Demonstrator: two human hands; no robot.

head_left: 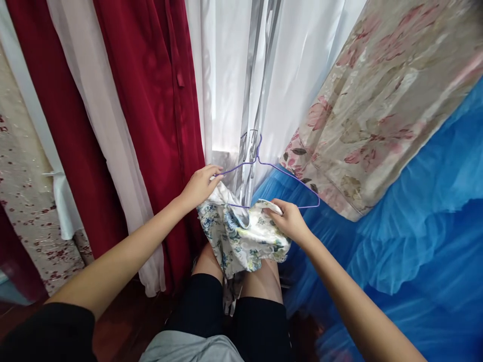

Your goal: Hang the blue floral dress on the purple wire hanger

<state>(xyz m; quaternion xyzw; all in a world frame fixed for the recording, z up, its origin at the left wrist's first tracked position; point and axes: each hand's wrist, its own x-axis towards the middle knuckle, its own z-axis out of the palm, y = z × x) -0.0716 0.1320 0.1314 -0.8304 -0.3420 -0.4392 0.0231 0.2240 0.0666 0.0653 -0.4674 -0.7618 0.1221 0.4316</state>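
The left hand (pixel 204 187) was closed on the floral garment (pixel 234 241) at the left end of the purple hanger (pixel 290 174), the right hand (pixel 290 219) pinched its right edge, and light, even tension between them seemed best.

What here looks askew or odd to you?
The small floral garment sits lopsided on the purple hanger: it bunches toward the left, while the hanger's right end sticks out bare. The right fingers pinch its right side. No spill or obvious damage shows.
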